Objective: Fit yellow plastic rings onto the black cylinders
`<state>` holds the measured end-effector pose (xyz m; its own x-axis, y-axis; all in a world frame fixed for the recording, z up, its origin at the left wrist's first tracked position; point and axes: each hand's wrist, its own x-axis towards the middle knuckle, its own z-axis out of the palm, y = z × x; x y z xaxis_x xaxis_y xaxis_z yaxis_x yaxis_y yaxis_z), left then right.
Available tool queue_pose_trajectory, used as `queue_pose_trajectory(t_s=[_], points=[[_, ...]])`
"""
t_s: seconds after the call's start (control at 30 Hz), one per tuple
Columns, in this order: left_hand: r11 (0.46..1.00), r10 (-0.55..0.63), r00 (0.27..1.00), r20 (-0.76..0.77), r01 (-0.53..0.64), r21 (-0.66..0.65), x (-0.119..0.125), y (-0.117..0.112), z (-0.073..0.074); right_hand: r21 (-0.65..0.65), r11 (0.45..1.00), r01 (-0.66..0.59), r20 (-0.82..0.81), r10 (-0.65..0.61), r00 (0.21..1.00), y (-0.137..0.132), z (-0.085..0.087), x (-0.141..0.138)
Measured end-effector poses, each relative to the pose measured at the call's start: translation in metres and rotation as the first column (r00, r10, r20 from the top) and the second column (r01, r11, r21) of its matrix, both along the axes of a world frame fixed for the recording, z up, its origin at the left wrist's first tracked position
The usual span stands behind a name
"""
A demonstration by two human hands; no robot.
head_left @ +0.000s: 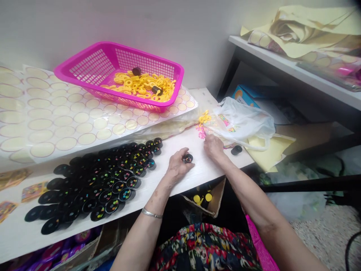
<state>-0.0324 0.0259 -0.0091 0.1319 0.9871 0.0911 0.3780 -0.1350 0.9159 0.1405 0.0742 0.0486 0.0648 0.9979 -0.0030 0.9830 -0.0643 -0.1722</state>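
So the small round black cup [188,158] with colourful bits inside is in the left hand [177,165], just above or on the white surface [166,195], can't tell which. That hand's grip is clamped on the cup, thumb on one side and fingers on the other. The right hand [213,146] is over by a little pile of tiny pink pieces [201,131], fingertips right at its edge, but honestly I can't tell if its grip is apart or together. Some yellow ring-like pieces [205,117] sit just behind the pink stuff, next to a crumpled translucent white plastic bag [251,122]. Another black cup-like piece [236,150] is near the right wrist. Off to the left there's a big cluster of black round cups [113,206], plenty with coloured bits in them, and behind those a bright pink mesh plastic basket [111,60] holding more yellow pieces.
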Motion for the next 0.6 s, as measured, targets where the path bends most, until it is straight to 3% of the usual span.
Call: queue_pose_trajectory(t_s=[0.13, 0.27, 0.4, 0.6], points=[[1.000, 0.004, 0.999, 0.033, -0.004, 0.004, 0.001, 0.000, -0.001, 0.135, 0.990, 0.033, -0.142, -0.013, 0.990, -0.006, -0.006, 0.013], [1.000, -0.013, 0.999, 0.036, 0.013, 0.005, 0.001, -0.001, 0.001, 0.165, 0.980, -0.112, -0.277, 0.155, 0.948, -0.023, -0.013, 0.027], [1.000, 0.001, 1.000, 0.009, -0.001, 0.009, -0.001, -0.001, 0.005, 0.123, 0.965, -0.230, -0.221, 0.252, 0.942, -0.038, -0.017, 0.025], [0.999, 0.031, 0.999, -0.044, -0.030, 0.023, 0.000, -0.001, 0.009, 0.115, 0.978, -0.174, -0.178, 0.193, 0.965, -0.039, -0.019, 0.016]])
